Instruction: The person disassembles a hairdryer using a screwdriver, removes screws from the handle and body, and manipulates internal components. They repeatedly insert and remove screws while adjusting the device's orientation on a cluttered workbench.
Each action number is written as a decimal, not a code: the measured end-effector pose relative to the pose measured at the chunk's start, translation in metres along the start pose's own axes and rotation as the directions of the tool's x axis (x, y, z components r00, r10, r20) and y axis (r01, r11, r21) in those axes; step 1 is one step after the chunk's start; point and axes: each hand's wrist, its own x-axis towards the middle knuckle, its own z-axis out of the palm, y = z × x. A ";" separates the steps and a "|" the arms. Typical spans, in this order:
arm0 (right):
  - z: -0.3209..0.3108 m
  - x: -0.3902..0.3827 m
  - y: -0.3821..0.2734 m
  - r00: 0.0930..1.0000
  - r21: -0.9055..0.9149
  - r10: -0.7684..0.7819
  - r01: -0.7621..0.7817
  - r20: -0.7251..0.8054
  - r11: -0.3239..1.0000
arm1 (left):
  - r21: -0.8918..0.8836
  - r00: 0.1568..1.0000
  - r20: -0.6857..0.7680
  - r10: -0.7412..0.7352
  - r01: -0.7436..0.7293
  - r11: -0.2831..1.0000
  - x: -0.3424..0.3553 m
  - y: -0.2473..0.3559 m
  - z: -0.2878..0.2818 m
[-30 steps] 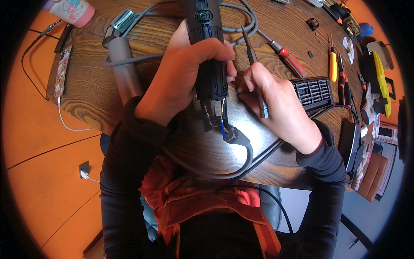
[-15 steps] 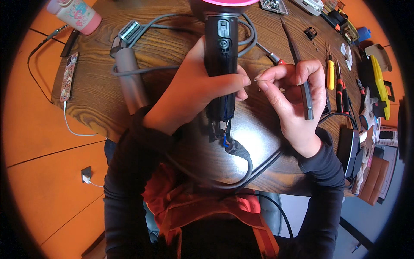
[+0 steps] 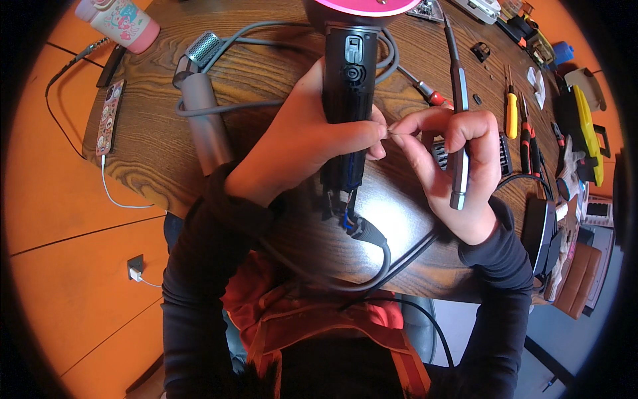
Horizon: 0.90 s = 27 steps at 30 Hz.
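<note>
My left hand (image 3: pixel 299 136) is wrapped round the black handle of a hair dryer (image 3: pixel 344 100) with a pink rim at its top. The handle stands roughly upright in view, and bare wires (image 3: pixel 347 218) show at its lower end, where a grey cord (image 3: pixel 372 233) joins. Close to its right side, my right hand (image 3: pixel 465 159) keeps a dark screwdriver (image 3: pixel 458 86) between its fingers and palm, tip pointing away from me. That hand's thumb and forefinger pinch something tiny, too small to name, near my left fingertips.
A second, grey hair dryer (image 3: pixel 206 116) with a looped cord lies at the left. Beyond it are a patterned phone (image 3: pixel 109 120) and a pink-white cup (image 3: pixel 129 26). On the right lie a yellow-handled screwdriver (image 3: pixel 511 113), red-black pliers (image 3: pixel 526 143) and a yellow-black toolbox (image 3: pixel 585 130).
My right hand has brought its pinched fingertips closer to my left fingers, and the screwdriver has turned more upright. The hair dryer has shifted slightly right and down.
</note>
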 end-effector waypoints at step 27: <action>0.007 -0.005 0.012 0.993 0.002 -0.014 0.014 -0.118 1.000 | -0.044 0.998 0.002 -0.060 0.060 0.997 0.000 0.002 0.001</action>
